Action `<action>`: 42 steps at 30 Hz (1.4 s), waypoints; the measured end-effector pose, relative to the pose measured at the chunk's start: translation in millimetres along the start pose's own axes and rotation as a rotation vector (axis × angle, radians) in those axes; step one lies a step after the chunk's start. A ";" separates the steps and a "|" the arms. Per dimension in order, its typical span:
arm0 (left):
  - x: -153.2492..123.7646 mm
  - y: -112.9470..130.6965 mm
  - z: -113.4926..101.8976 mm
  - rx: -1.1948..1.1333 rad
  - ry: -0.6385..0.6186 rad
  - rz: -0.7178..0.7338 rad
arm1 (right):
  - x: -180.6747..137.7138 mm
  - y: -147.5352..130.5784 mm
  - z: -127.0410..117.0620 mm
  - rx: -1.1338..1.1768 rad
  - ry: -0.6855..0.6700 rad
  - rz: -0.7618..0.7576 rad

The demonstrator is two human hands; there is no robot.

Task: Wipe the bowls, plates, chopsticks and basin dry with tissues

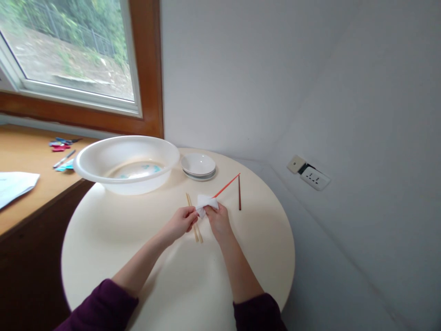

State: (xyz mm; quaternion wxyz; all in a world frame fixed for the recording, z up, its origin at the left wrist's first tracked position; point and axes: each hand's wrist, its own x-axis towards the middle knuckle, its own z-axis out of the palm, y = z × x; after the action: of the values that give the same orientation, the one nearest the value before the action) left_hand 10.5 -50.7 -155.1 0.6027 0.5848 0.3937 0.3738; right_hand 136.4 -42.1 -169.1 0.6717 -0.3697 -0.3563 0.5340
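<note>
My right hand is closed round a white tissue, wrapped about the lower end of a red chopstick that sticks out up and to the right. My left hand pinches the left edge of the same tissue. A pair of pale wooden chopsticks lies on the round cream table, partly under my hands. A dark brown chopstick lies to the right of my right hand.
A large white plastic basin with a little water stands at the table's back left. Stacked small white dishes sit behind my hands. A wooden sill at left holds paper, a pen and small items. A wall socket is at right.
</note>
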 end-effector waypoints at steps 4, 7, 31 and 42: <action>-3.0 6.2 -5.1 0.003 -0.055 -0.065 | 6.9 -4.3 -6.5 0.073 0.068 -0.038; -4.8 7.4 -8.8 0.033 -0.085 -0.094 | 18.4 -10.7 -23.6 0.111 0.155 -0.085; -5.1 9.0 -20.6 0.201 0.000 -0.090 | 37.6 -30.4 -73.7 -0.047 0.547 -0.367; -2.9 12.6 -20.2 -0.136 0.186 -0.045 | 36.3 -29.3 -75.6 -0.138 0.557 -0.389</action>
State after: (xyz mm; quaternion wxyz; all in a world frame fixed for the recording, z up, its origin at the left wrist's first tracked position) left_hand -8.9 -44.7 -142.5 0.6100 0.4964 0.4347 0.4388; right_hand 222.1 -19.8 -176.1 0.8058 -0.4709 -0.2585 0.2492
